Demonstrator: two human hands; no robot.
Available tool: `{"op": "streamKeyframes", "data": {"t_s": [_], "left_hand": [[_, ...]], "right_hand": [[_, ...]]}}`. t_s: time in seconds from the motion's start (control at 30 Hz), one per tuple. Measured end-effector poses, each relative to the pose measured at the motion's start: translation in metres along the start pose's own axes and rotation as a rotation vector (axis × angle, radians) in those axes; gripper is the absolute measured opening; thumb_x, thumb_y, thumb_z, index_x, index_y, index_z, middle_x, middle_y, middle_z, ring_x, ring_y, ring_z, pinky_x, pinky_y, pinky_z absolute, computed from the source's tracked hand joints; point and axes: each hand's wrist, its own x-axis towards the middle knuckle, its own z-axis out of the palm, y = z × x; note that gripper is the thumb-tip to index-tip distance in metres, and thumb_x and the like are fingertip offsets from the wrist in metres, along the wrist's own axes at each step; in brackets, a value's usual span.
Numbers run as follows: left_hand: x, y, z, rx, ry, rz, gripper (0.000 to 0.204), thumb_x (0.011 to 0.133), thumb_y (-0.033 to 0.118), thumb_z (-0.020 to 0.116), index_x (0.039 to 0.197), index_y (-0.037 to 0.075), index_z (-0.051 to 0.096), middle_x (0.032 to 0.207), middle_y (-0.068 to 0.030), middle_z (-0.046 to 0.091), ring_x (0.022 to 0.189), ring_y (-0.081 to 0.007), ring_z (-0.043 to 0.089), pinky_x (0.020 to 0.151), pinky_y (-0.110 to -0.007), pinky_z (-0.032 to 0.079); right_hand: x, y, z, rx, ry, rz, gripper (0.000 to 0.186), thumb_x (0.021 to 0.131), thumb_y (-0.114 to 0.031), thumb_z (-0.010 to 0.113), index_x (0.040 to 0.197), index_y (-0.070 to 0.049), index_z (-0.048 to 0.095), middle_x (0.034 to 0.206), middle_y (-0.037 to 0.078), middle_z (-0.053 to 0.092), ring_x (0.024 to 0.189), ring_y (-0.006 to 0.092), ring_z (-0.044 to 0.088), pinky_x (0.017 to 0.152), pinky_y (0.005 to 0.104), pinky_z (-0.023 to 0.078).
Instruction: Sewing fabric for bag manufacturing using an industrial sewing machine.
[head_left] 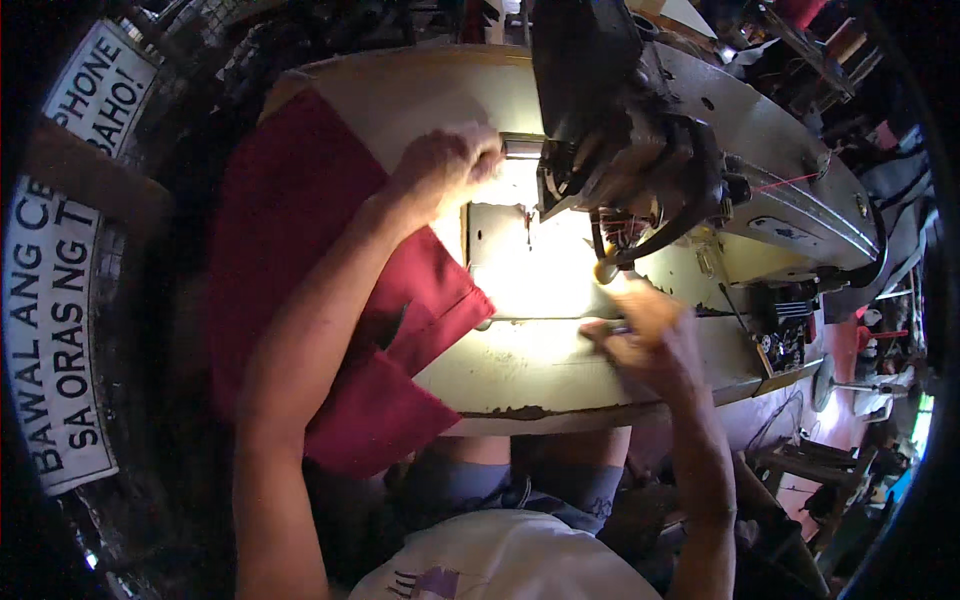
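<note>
My left hand is at the left of the sewing machine's lit needle area, its fingers curled together and slightly blurred. What they pinch, if anything, is too small to make out. Dark red cloth lies under my left forearm, spread over the table's left side and hanging off the front edge. To the right of the needle area, my right hand is over the table with bent fingers around a small dark thing I cannot make out. Just beyond its fingertips sits a yellowish round knob below the dark sewing machine head.
The pale sewing table has a worn, chipped front edge. The machine's long arm reaches right, with red thread along it. A small dark-filled tray is at the table's right end. Lettered signs stand at the far left.
</note>
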Motion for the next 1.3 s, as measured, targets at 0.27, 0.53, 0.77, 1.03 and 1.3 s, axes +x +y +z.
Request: {"op": "streamKeyframes", "data": {"t_s": [0.27, 0.53, 0.77, 1.03, 1.3], "left_hand": [[-0.032, -0.001, -0.134, -0.176, 0.406, -0.109, 0.042, 0.098, 0.033, 0.065, 0.126, 0.001, 0.061, 0.098, -0.0035, 0.065, 0.091, -0.0120, 0.060, 0.085, -0.028, 0.050], [-0.244, 0.098, -0.161, -0.016, 0.193, -0.355, 0.040, 0.085, 0.013, 0.075, 0.122, 0.004, 0.064, 0.108, -0.0125, 0.065, 0.099, -0.0263, 0.064, 0.091, -0.038, 0.051], [-0.315, 0.125, -0.061, 0.288, 0.033, -0.300, 0.113, 0.057, 0.030, 0.093, 0.152, 0.012, 0.034, 0.155, -0.0228, 0.032, 0.145, -0.0420, 0.029, 0.117, -0.059, 0.024], [-0.324, 0.109, -0.050, 0.469, 0.101, -0.243, 0.095, 0.072, 0.031, 0.082, 0.152, 0.012, 0.036, 0.153, -0.0234, 0.035, 0.143, -0.0419, 0.033, 0.117, -0.059, 0.024], [-0.317, 0.137, -0.044, 0.324, 0.086, -0.286, 0.111, 0.066, 0.041, 0.086, 0.153, 0.003, 0.029, 0.157, -0.0311, 0.022, 0.144, -0.0478, 0.028, 0.118, -0.063, 0.020]], "right_hand": [[-0.079, 0.035, -0.017, -0.406, 0.445, 0.368, 0.045, 0.091, -0.011, 0.066, 0.136, -0.010, 0.060, 0.109, 0.017, 0.062, 0.097, 0.0339, 0.058, 0.088, 0.0428, 0.049], [-0.086, 0.063, -0.002, -0.539, 0.520, 0.315, 0.036, 0.093, -0.011, 0.063, 0.130, -0.010, 0.065, 0.113, 0.014, 0.060, 0.103, 0.0320, 0.056, 0.092, 0.0434, 0.045], [-0.088, 0.066, 0.000, -0.526, 0.542, 0.344, 0.032, 0.092, -0.016, 0.064, 0.123, -0.009, 0.068, 0.117, 0.012, 0.061, 0.110, 0.0330, 0.054, 0.099, 0.0461, 0.041], [-0.089, 0.064, -0.003, -0.479, 0.563, 0.314, 0.031, 0.093, -0.017, 0.062, 0.121, -0.006, 0.068, 0.115, 0.013, 0.062, 0.109, 0.0335, 0.055, 0.097, 0.0465, 0.042], [-0.092, 0.078, 0.002, -0.578, 0.533, 0.318, 0.031, 0.091, -0.019, 0.065, 0.119, -0.008, 0.069, 0.115, 0.010, 0.063, 0.111, 0.0325, 0.056, 0.098, 0.0463, 0.042]]}}
